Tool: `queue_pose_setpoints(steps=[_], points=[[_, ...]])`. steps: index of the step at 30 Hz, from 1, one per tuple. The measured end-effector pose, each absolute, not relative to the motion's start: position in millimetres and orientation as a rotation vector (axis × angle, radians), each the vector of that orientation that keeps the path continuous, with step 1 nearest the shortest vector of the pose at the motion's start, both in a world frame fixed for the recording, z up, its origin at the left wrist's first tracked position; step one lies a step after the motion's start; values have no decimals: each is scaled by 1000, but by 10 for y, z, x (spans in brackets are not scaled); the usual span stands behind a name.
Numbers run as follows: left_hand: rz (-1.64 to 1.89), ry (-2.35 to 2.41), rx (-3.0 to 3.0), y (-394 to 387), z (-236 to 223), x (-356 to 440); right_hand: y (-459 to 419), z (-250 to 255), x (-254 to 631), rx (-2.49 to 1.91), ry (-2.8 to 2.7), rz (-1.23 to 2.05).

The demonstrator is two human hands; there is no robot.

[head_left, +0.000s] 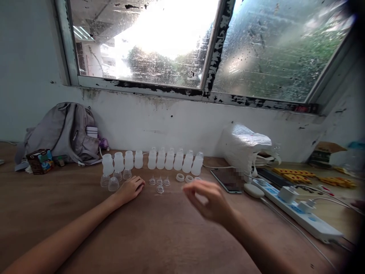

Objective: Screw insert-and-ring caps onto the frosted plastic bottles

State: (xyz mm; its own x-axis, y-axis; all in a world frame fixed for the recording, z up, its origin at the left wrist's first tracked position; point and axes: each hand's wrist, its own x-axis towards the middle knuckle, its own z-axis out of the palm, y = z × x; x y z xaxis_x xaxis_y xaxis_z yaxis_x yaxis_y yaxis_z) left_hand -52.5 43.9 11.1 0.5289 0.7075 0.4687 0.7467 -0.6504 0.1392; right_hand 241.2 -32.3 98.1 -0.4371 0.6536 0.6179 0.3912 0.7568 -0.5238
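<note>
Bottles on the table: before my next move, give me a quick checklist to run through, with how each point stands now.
1. Four left-hand bottles upright: ok, and their tops are uncovered.
2. Six right-hand bottles upright under clear domes: ok.
3. Loose teats in plain view: ok, four lie between your hands.
4. Rings all in plain view: not ok, your right hand partly blocks the view of one.
5. Right hand empty: cannot tell, it is blurred and its fingers are curled together.
6. Tablet apart from the bottles: ok, it lies to their right.
</note>
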Motion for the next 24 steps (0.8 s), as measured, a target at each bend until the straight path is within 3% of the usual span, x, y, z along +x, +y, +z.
queue_pose_setpoints(steps=[3, 5, 10, 13, 18, 24], points=[[-813, -1239, -2702, 356, 141, -433, 116, 785, 2613, -1282, -1980, -119], [-843, -1213, -2755, 285, 175, -322, 363, 554, 2782, -1583, -1908, -284], [-900, -1173, -2858, 177, 235, 24, 566, 176, 3016, -1925, -1960, -215], [-822, -1225, -2836, 181, 178, 162, 519, 176, 2956, -1837, -2069, -124], [-729, -1231, -2853, 194, 43, 197, 351, 184, 2641, -1320, -2227, 39], [-912, -1003, -2912, 79, 158, 196, 164, 124, 2339, -980, -2230, 185]])
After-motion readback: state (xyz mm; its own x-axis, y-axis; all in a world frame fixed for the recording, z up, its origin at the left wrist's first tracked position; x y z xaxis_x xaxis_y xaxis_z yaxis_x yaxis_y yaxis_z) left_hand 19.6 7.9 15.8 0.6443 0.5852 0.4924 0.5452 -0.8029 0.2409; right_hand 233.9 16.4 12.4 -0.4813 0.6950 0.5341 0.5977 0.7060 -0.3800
